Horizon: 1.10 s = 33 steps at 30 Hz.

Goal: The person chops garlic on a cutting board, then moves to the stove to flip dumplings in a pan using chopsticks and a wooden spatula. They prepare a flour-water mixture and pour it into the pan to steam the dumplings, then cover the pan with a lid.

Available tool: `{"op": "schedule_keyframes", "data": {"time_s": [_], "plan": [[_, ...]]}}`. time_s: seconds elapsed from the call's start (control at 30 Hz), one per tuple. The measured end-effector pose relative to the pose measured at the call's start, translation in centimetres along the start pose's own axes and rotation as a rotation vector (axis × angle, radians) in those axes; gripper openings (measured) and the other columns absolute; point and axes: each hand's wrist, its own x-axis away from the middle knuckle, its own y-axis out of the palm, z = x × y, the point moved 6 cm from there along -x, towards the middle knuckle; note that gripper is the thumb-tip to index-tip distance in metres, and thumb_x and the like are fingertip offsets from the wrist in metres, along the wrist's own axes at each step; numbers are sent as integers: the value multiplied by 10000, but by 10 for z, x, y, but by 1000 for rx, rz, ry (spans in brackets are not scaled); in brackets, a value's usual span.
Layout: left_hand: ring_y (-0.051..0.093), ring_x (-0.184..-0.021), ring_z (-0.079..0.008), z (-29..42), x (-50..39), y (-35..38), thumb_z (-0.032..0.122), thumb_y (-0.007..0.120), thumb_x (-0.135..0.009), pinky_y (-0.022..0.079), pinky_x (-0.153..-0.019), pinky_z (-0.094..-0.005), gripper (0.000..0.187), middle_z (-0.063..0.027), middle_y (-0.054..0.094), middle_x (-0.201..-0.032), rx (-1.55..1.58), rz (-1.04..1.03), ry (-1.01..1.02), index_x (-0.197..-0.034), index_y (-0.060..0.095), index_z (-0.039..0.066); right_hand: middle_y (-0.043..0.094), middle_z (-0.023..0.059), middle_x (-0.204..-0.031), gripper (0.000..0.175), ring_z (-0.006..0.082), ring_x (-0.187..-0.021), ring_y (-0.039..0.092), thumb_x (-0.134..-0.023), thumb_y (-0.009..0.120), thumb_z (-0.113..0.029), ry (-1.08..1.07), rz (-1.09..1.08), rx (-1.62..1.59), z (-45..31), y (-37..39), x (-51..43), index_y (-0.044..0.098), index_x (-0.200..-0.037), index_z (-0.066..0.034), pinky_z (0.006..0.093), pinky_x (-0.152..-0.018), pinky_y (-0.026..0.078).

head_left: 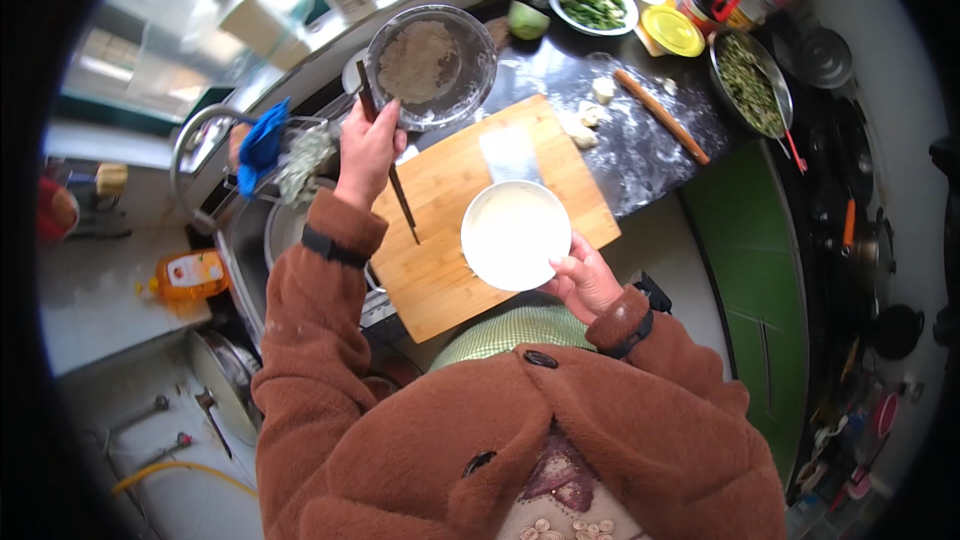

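Note:
My left hand [369, 148] grips a pair of dark chopsticks [401, 195], whose tips point down over a wooden cutting board [427, 270]. In my right hand [585, 277] is a white bowl [516, 235] with pale contents, held by its rim above the board's near part. Beyond my left hand stands a wide metal basin [480, 60] with a flat mass of brownish-grey flour or dough in it. Small dough pieces [581, 131] lie past the board's far right edge, on a black countertop dusted with flour. A wooden rolling pin [660, 116] rests to their right.
At the back are a bowl of chopped greens [592, 6], a green vegetable piece [528, 21] and a yellow lid [673, 31]. A metal bowl of chopped filling [750, 82] stands at the right. The sink faucet [187, 157] and a blue cloth [262, 146] are at the left.

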Motion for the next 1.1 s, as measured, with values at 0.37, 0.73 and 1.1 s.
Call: {"op": "schedule_keyframes", "data": {"time_s": [0.37,0.73,1.1], "plan": [[470,-496,-47,99,173,-124,105,558,-942,389,-444,-205,70,20,529,-673,-301,240,243,-917,557,39,520,126,-1168,441,232,-1067,562,-866,616,-142,105,-204,51,70,126,-43,395,-1232,-34,415,-917,493],[472,-495,-63,119,261,-165,3,588,-895,383,-458,-219,42,-5,503,-595,-810,342,570,-936,581,8,553,116,-1102,483,222,-976,594,-833,677,-125,216,-283,69,131,186,-43,398,-1219,-46,393,-867,529],[471,-490,-47,117,276,-170,-4,574,-905,378,-449,-206,13,13,499,-586,-946,327,711,-901,574,9,538,131,-1124,485,232,-1016,581,-831,681,-132,188,-290,69,138,196,-39,411,-1220,-25,395,-875,534]]}}
